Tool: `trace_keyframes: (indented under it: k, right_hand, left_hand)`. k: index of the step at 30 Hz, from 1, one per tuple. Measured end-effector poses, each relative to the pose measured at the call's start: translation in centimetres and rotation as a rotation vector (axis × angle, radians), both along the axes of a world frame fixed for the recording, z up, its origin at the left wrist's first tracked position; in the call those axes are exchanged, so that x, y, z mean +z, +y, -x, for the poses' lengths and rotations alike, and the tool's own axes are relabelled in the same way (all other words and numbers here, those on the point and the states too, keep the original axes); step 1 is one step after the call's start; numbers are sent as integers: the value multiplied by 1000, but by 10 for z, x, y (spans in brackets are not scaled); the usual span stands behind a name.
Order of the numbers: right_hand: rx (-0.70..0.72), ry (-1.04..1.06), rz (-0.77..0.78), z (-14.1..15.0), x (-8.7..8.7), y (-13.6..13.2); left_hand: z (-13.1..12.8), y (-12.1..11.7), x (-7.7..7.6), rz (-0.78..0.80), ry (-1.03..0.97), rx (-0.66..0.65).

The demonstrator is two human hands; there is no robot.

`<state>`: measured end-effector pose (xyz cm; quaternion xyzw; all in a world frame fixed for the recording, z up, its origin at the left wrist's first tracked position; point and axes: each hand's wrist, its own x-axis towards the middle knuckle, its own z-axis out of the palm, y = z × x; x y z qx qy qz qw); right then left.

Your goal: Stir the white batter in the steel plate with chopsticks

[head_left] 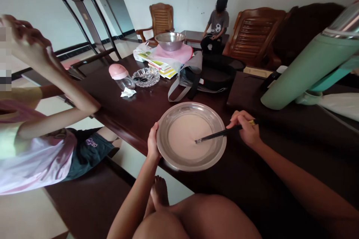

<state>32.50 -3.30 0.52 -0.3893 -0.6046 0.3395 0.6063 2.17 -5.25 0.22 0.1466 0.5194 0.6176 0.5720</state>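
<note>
A wide metal bowl (pixel 190 165) sits near the table's edge in front of me, with a pale, smooth batter-like liquid (pixel 187 130) inside. My left hand (pixel 153 142) grips the bowl's left rim, fingers around its outside. On the other side, my right hand (pixel 246 129) is closed around dark chopsticks (pixel 217 133) with gold bands near the top. Their tips dip into the liquid near the middle of the bowl.
Beyond the bowl stand a glass ashtray (pixel 150 78), a pink-lidded jar (pixel 119 73), a grey bag (pixel 193 71) and another metal bowl (pixel 170 41). A large green flask (pixel 305 69) rises at right. One person sits at left, elbow on the table (pixel 131 115); another sits at the back.
</note>
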Motion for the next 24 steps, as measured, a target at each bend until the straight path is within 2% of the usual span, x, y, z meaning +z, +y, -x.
trace_keyframes:
  k: [3,5,7,9,12,14,17,19,22,24]
  right_hand:
    - [70,-136,31,1,0,-1]
    - [-10,-123,8,0,1,-1]
    - [-55,-40,-15,-2,1,0]
    - [-7,3,-7,-3,1,0]
    - [70,-122,23,-2,2,-2]
    - [21,-192,18,-2,2,-2]
    - [-75,-87,13,-2,2,-1]
    - [-46,-46,33,-2,2,-1]
    - [43,-176,37,-1,3,-2]
    - [18,-184,21,-2,3,-3]
  left_hand:
    - [-1,0,2,-89,-10,-45]
    - [-2,-1,6,-124,-11,-84]
    - [-3,0,9,-98,-22,-108]
    - [-5,3,12,-42,-52,-110]
    - [-7,8,13,-9,-86,-116]
    - [-8,10,12,-59,-81,-123]
    - [-9,10,9,-119,-37,-93]
    - [-8,9,6,-105,-4,-47]
    - [-8,7,3,-67,-6,-7]
    - [-8,7,4,-64,-28,-9]
